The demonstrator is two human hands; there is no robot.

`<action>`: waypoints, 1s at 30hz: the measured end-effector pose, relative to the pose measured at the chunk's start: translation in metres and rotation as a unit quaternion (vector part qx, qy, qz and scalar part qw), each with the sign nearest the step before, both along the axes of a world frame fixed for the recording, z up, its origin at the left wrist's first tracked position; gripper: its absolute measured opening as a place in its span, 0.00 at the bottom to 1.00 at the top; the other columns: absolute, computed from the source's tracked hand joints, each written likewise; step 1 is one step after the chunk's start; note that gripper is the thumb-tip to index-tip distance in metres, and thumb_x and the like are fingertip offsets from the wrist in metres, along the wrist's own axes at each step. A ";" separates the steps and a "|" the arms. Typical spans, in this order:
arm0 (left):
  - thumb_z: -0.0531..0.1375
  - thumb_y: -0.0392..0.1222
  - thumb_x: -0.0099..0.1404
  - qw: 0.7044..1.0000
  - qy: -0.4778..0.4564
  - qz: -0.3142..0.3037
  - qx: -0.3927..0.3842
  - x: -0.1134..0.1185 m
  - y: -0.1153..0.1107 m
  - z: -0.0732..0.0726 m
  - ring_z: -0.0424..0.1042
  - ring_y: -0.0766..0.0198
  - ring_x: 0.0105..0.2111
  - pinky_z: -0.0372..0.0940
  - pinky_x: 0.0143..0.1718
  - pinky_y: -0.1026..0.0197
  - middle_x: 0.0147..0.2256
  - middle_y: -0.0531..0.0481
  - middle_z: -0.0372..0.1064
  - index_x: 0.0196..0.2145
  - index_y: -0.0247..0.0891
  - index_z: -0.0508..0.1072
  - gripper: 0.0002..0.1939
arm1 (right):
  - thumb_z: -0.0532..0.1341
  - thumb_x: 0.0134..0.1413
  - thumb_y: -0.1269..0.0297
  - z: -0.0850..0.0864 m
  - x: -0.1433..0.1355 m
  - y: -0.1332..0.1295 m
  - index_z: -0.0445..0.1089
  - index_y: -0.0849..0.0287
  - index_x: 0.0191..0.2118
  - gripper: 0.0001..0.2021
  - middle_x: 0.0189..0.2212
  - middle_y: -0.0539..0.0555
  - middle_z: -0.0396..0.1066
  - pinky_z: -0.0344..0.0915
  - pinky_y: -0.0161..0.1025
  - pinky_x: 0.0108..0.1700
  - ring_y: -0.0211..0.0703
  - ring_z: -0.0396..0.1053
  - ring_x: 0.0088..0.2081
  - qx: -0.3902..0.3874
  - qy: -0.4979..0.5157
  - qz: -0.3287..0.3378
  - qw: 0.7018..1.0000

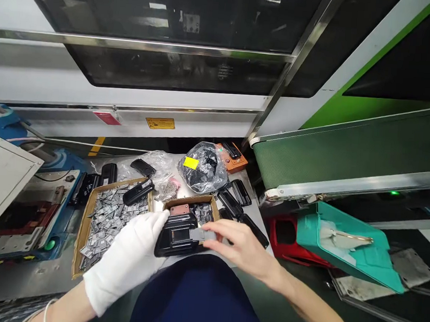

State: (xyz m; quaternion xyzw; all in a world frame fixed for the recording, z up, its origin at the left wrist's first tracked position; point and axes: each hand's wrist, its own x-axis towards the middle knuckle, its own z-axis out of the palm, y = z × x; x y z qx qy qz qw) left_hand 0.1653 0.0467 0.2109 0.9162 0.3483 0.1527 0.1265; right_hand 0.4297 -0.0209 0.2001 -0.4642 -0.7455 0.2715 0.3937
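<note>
My left hand (129, 260), in a white glove, grips the left end of a glossy black plastic housing (176, 234) held above the table edge. My right hand (237, 245) is bare and pinches a small grey metal plate (202, 235) against the housing's right side. Just behind the housing stands a small cardboard box (192, 201) with grey metal plates and a reddish block (179, 209) inside.
A wide cardboard tray (83, 221) at left holds several grey plates. Black housings (234, 198) lie to the right, near a plastic bag of parts (203, 170) and an orange box (233, 159). A green conveyor (347, 149) and a teal bin (351, 244) are at right.
</note>
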 end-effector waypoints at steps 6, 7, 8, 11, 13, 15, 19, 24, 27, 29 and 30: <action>0.50 0.33 0.65 0.964 0.015 -0.032 0.263 0.014 0.009 -0.025 0.80 0.42 0.43 0.79 0.42 0.41 0.45 0.29 0.76 0.56 0.23 0.64 0.23 | 0.70 0.62 0.68 -0.002 -0.044 0.009 0.74 0.65 0.47 0.10 0.36 0.57 0.78 0.77 0.45 0.37 0.52 0.77 0.36 0.091 -0.167 0.013 0.982; 0.49 0.32 0.64 0.957 0.029 -0.033 0.286 0.014 0.010 -0.028 0.80 0.41 0.43 0.79 0.42 0.41 0.45 0.27 0.76 0.55 0.22 0.65 0.23 | 0.71 0.61 0.70 -0.004 -0.051 0.010 0.74 0.65 0.45 0.09 0.34 0.56 0.77 0.76 0.45 0.35 0.52 0.77 0.35 0.091 -0.188 0.007 0.978; 0.49 0.33 0.64 0.955 0.038 -0.033 0.293 0.013 0.011 -0.031 0.80 0.41 0.44 0.80 0.42 0.41 0.45 0.27 0.76 0.55 0.21 0.65 0.23 | 0.71 0.60 0.70 -0.006 -0.056 0.012 0.73 0.64 0.44 0.09 0.33 0.55 0.76 0.76 0.46 0.33 0.52 0.76 0.34 0.092 -0.202 0.004 0.975; 0.50 0.35 0.67 0.960 0.021 -0.011 0.280 0.008 0.010 -0.035 0.80 0.42 0.42 0.80 0.41 0.42 0.44 0.26 0.75 0.55 0.20 0.65 0.22 | 0.66 0.67 0.68 -0.015 -0.056 0.017 0.73 0.64 0.48 0.08 0.36 0.56 0.77 0.76 0.45 0.36 0.50 0.76 0.36 0.110 -0.149 0.008 0.983; 0.51 0.37 0.69 0.967 0.010 0.004 0.254 0.005 0.007 -0.035 0.80 0.43 0.40 0.79 0.42 0.41 0.44 0.26 0.75 0.56 0.21 0.65 0.21 | 0.60 0.73 0.62 -0.021 -0.050 0.020 0.73 0.63 0.52 0.11 0.38 0.56 0.77 0.76 0.43 0.40 0.48 0.76 0.38 0.127 -0.075 0.016 0.989; 0.53 0.40 0.70 0.973 0.012 0.015 0.229 0.004 0.004 -0.036 0.79 0.42 0.42 0.78 0.43 0.39 0.46 0.25 0.74 0.57 0.22 0.65 0.22 | 0.55 0.76 0.56 -0.027 -0.046 0.021 0.75 0.61 0.52 0.16 0.39 0.56 0.77 0.75 0.42 0.41 0.47 0.74 0.39 0.143 -0.035 0.006 0.989; 0.58 0.36 0.64 0.984 0.052 0.029 0.166 0.005 0.005 -0.039 0.76 0.40 0.46 0.75 0.49 0.38 0.49 0.24 0.72 0.60 0.21 0.63 0.28 | 0.54 0.76 0.59 -0.031 -0.054 0.016 0.76 0.63 0.51 0.16 0.40 0.59 0.74 0.74 0.41 0.41 0.47 0.74 0.40 0.129 -0.047 -0.031 0.990; 0.63 0.35 0.64 0.991 0.078 0.049 0.096 0.003 0.010 -0.039 0.74 0.42 0.48 0.72 0.53 0.38 0.52 0.26 0.71 0.58 0.24 0.66 0.26 | 0.56 0.75 0.60 -0.039 -0.058 0.015 0.76 0.61 0.50 0.14 0.39 0.58 0.74 0.74 0.41 0.43 0.47 0.73 0.41 0.123 -0.014 -0.045 0.991; 0.63 0.32 0.63 0.993 0.064 0.057 0.083 -0.001 0.008 -0.037 0.74 0.45 0.45 0.72 0.50 0.41 0.50 0.30 0.72 0.56 0.27 0.67 0.24 | 0.60 0.73 0.59 -0.051 -0.053 0.018 0.78 0.59 0.51 0.12 0.38 0.56 0.74 0.73 0.42 0.45 0.47 0.71 0.42 0.137 0.004 -0.063 0.989; 0.64 0.34 0.63 0.993 0.053 0.057 0.083 -0.003 0.006 -0.037 0.74 0.46 0.44 0.73 0.49 0.42 0.48 0.32 0.72 0.56 0.28 0.66 0.24 | 0.60 0.73 0.57 -0.060 -0.053 0.018 0.79 0.55 0.53 0.14 0.43 0.58 0.73 0.73 0.45 0.49 0.49 0.68 0.47 0.167 -0.011 -0.100 0.981; 0.64 0.35 0.63 0.993 0.048 0.058 0.086 -0.005 0.004 -0.037 0.74 0.46 0.43 0.73 0.47 0.42 0.46 0.34 0.72 0.56 0.29 0.66 0.24 | 0.59 0.73 0.54 -0.065 -0.055 0.018 0.78 0.53 0.55 0.15 0.48 0.59 0.71 0.72 0.48 0.52 0.51 0.66 0.50 0.184 -0.022 -0.120 0.975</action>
